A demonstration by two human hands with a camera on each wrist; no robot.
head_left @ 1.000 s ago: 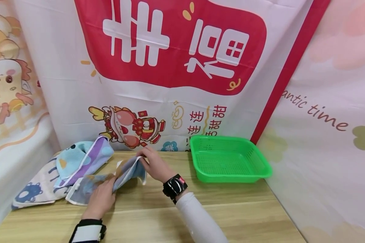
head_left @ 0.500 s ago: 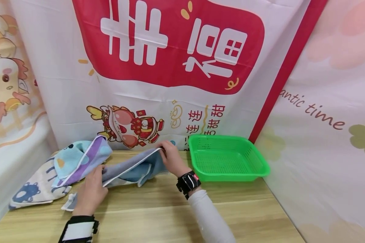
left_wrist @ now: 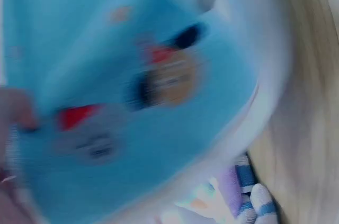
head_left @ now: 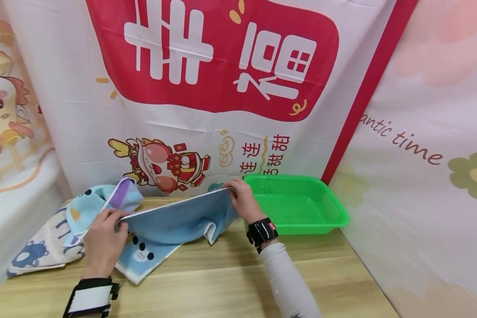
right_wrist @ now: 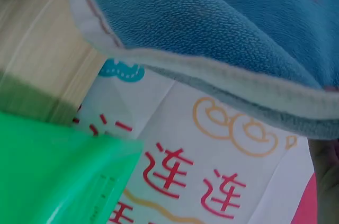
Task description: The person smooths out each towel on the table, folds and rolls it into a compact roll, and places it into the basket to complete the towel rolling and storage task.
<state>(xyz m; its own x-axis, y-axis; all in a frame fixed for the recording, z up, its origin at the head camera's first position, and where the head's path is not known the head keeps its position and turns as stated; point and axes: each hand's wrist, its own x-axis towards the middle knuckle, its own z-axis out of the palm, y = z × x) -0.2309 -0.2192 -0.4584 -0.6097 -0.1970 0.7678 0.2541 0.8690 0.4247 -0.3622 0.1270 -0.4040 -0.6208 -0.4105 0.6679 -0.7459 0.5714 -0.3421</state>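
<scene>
Nearest, over the front edge of the table (head_left: 198,287), a pale sleeve (head_left: 288,278) on the right forearm, ending at a black right wristband (head_left: 262,232) with a small red tag, too small to read. Towards the front left corner, a black left wristband (head_left: 91,298) with a white patch.

Just beyond, pinching a blue towel (head_left: 183,221) by its white-bound upper edge: the left hand (head_left: 103,240) at one end, the right hand (head_left: 244,203) at the other, thumb and fingers closed on the cloth in both. Stretched between them above the middle of the table, sagging below, with one printed corner hanging towards the front edge. In the left wrist view, blurred round prints with letter-like marks, not legible.

Along the table's left edge, a cream towel (head_left: 51,247) with a blue bear, overlapped by a blue-and-purple towel (head_left: 91,210). Near the back right corner, a green basket (head_left: 298,229), just beside the right hand.

Behind the back edge, a hanging cloth (head_left: 79,132): sideways white 幸福 on red, cut off at the top, with smaller red 连连 and 甜甜 below. Beyond the right edge, "antic time" on a side cloth (head_left: 413,207).
</scene>
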